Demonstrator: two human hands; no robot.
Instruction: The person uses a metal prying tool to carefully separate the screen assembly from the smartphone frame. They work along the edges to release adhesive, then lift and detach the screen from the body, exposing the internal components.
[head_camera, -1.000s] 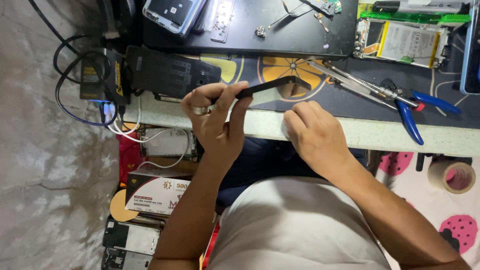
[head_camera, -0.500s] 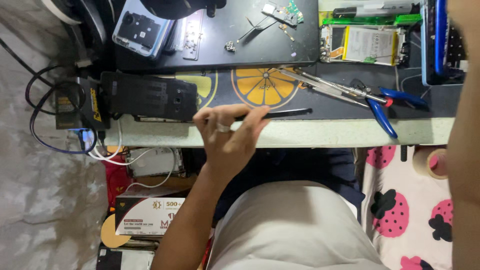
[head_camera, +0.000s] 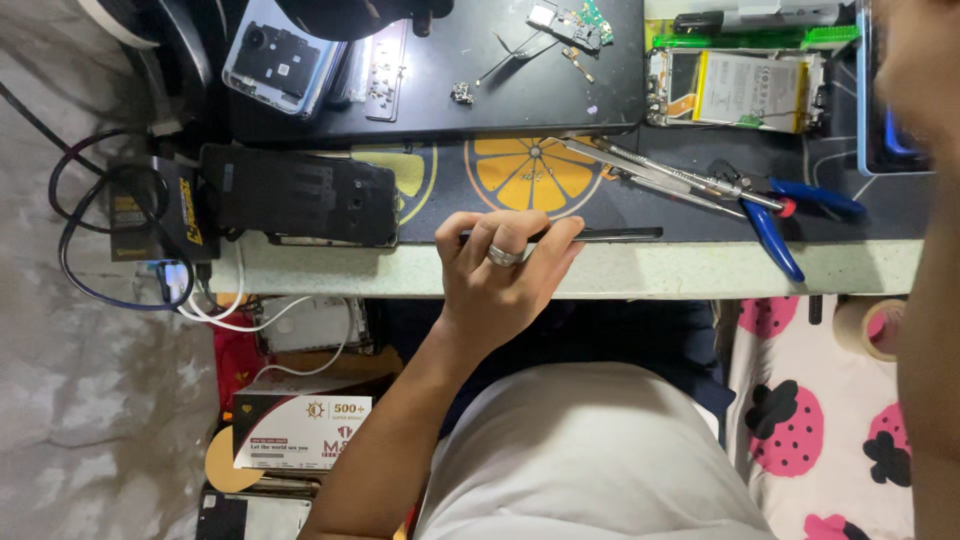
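Holding: left hand, ring on one finger, grip clamped on a thin dark phone held edge-on.
Phone place: over the front edge of the surface, beside the black box.
Right hand: only a forearm at the frame's right edge; grip cannot be told.
Nearby: blue-handled pliers, orange-slice mat.

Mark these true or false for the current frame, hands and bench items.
1. The left hand grips a thin dark phone frame at the desk edge. True.
2. The right hand rests on the frame too. False: only a blurred forearm shows at the frame's right side.
3. The blue-handled pliers lie on the dark mat. True.
4. The left hand's fingers are bare. False: one wears a ring.
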